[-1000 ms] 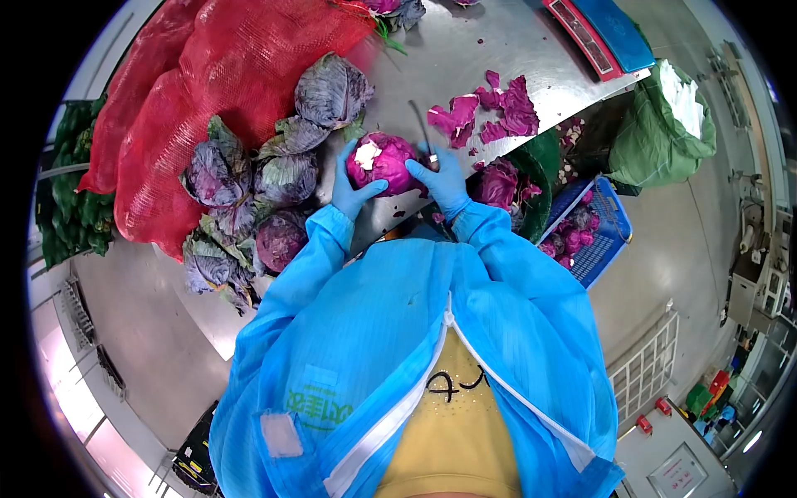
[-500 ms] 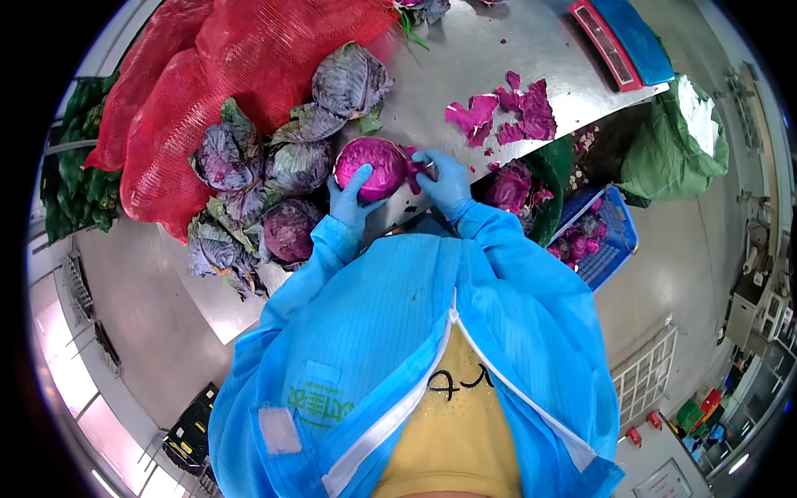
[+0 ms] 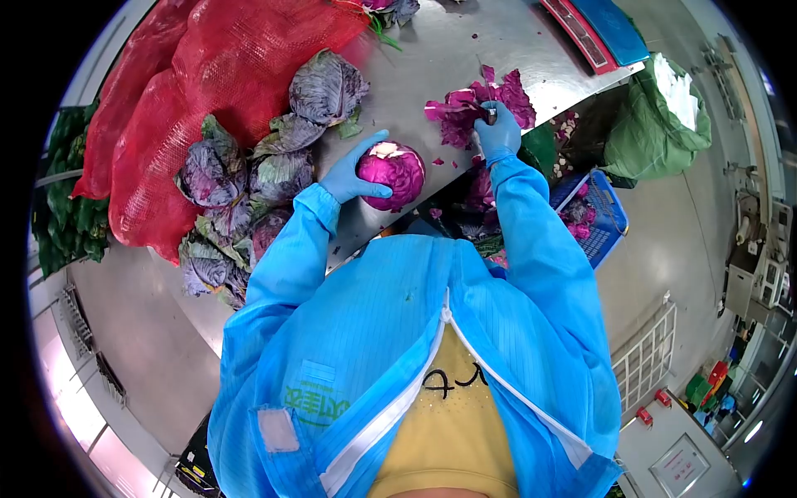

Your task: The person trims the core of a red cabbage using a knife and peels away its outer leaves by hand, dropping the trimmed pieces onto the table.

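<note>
My left hand, in a blue glove, has its thumb and fingers around the left side of a peeled red cabbage on the metal table. The white stem end of the cabbage faces up. Farther right, my right hand is closed on the dark handle of a small knife, its thin blade pointing away from me. A loose purple leaf is right against this hand, beside the pile of peeled leaves. Whether the fingers also pinch that leaf is unclear.
Unpeeled cabbages lie at the left by a red mesh sack. At the right are a blue crate with purple pieces, a green bin and a green sack. A red and blue device sits at the far edge.
My right hand has left the cabbage and moved right and away from me to the leaf pile, carrying the knife and a purple leaf. My left hand stays on the cabbage, whose stem end shows again.
</note>
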{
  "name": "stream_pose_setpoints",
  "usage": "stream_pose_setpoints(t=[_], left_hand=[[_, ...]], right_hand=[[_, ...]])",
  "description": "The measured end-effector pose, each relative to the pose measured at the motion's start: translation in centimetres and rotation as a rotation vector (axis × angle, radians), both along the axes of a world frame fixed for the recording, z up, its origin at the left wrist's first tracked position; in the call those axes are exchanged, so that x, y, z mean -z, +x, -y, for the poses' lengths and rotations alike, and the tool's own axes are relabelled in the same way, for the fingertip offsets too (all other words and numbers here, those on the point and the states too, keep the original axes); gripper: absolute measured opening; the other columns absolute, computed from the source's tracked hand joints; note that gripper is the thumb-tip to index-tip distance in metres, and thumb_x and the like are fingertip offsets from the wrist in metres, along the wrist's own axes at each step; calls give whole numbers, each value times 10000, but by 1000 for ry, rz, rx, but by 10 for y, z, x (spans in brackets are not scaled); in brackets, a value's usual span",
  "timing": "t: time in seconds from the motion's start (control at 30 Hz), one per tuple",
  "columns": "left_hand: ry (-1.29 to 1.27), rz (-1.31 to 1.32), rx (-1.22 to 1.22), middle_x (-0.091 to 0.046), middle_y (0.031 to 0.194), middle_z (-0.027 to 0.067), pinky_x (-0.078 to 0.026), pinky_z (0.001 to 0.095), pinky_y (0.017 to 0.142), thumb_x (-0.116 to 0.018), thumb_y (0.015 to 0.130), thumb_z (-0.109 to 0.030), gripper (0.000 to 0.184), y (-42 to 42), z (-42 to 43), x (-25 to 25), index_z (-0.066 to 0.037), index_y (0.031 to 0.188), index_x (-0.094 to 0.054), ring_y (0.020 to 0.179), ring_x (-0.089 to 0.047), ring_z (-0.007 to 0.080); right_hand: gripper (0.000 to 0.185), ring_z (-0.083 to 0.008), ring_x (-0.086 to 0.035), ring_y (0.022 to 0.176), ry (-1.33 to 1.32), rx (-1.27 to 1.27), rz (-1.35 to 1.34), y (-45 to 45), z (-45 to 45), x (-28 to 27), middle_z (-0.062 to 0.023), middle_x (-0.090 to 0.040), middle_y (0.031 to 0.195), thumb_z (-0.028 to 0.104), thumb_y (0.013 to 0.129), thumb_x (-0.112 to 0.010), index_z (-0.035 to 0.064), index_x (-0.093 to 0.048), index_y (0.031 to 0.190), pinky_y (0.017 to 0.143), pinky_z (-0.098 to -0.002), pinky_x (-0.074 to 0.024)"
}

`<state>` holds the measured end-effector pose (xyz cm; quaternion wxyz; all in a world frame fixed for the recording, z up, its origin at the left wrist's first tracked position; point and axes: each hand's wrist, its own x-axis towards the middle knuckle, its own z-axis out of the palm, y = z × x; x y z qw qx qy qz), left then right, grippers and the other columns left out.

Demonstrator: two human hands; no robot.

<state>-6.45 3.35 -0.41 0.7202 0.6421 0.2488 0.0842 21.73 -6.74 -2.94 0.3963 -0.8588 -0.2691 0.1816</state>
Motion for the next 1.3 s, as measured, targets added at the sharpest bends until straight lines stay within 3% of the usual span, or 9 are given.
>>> stream_pose_setpoints(t=[0.07, 0.3, 0.37, 0.4, 0.63, 1.07, 1.13, 1.23, 1.3], left_hand=[[0, 6, 8, -380, 1375, 100, -303, 349, 1069, -887, 485, -196, 1091, -1, -2, 7, -94, 1407, -314, 1266, -374, 219], [165, -98, -361, -406, 1306, 178, -365, 391, 1014, -911, 489, -315, 1080, -11, 2, 35, -14, 1336, -311, 1199, -430, 273], [102, -121, -457, -424, 1291, 170, -377, 379, 1004, -906, 504, -317, 1058, -13, 14, 29, -9, 1329, -319, 1182, -448, 266], [28, -143, -544, -441, 1277, 162, -389, 368, 993, -901, 518, -319, 1037, -11, 24, 19, -3, 1322, -327, 1165, -467, 260], [145, -270, -636, -484, 1236, 149, -450, 346, 949, -895, 507, -325, 1017, 2, 45, -2, -5, 1309, -357, 1110, -519, 234], [665, -450, -282, -461, 1228, 197, -411, 367, 982, -855, 478, -376, 1059, 21, 57, -20, 12, 1325, -350, 1124, -499, 305], [604, -410, -342, -447, 1233, 188, -419, 371, 971, -828, 468, -466, 1104, 18, 57, -14, -29, 1355, -336, 1135, -490, 326], [637, -415, -353, -441, 1241, 193, -416, 369, 975, -827, 471, -478, 1110, 18, 59, -13, -16, 1352, -334, 1139, -489, 325], [637, -436, -353, -440, 1244, 194, -415, 366, 976, -827, 475, -484, 1114, 22, 60, -18, -6, 1351, -332, 1141, -488, 323]], right_hand=[[410, -287, -593, 985, 141, -177, 351, -13, 10, -18, -124, -562, 1113, 173, 676, -745, 94, -604, 1052, 805, -364, -498], [708, -229, -573, 963, 266, -617, -12, -81, 34, 23, -129, -547, 1122, 309, 659, -817, 15, -510, 1225, 814, -316, -482], [681, -238, -588, 949, 367, -517, -928, -90, 33, 12, -129, -595, 1095, 296, 685, -795, 17, -509, 1236, 851, -320, -467], [681, -238, -588, 949, 368, -521, -934, -92, 33, 9, -129, -595, 1095, 296, 685, -795, 17, -509, 1236, 851, -320, -467], [573, -311, -630, 883, 65, -607, 95, -112, 43, -9, -149, -641, 994, 306, 689, -682, 75, -535, 1193, 759, -383, -508], [171, -332, -622, 715, -79, -138, 300, -19, 6, -13, -104, -636, 748, 211, 739, -639, 163, -593, 897, 627, -417, -487], [236, -336, -618, 812, -196, -198, 227, -16, 8, -24, -135, -633, 882, 162, 746, -650, 123, -582, 969, 693, -415, -490], [416, -341, -543, 1034, 194, -391, 382, -36, 26, -28, -188, -496, 1154, 36, 757, -652, 0, -493, 1140, 829, -393, -464], [297, -301, -610, 878, 168, -445, 148, -63, 42, -44, -156, -581, 1006, 102, 817, -614, 66, -522, 1097, 723, -370, -495]])
